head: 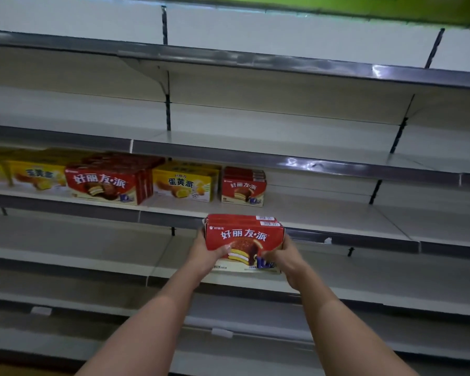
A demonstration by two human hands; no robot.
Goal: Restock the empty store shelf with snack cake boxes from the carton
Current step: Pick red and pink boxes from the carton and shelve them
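Head view shows both bare arms reaching forward from about 6 o'clock toward a run of pale metal store shelves. The left hand (205, 251) and the right hand (284, 255) grip a small held stack of red snack cake boxes (243, 236) between them, just below the frame's centre; barcodes on the top edges show at least two boxes pressed together front to back. The left thumb lies curled across the lower left of the front face, with the other fingers hidden behind the side, and the right fingers wrap the lower right corner. The stack is upright, front face toward the camera, in the air in front of the grey lip of the stocked shelf (323, 213), not resting on it. On that shelf, toward 12 o'clock from the hands, stands a smaller group of red boxes (243, 189); just beside it at 9 o'clock sits a yellow box (185, 184), then a larger block of red boxes (106, 183), then more yellow boxes (36, 175) running off toward the left edge, blurred. To the 3 o'clock side of the smaller red group the shelf board is bare. The upper shelf (255, 147) carries a glossy grey price rail.
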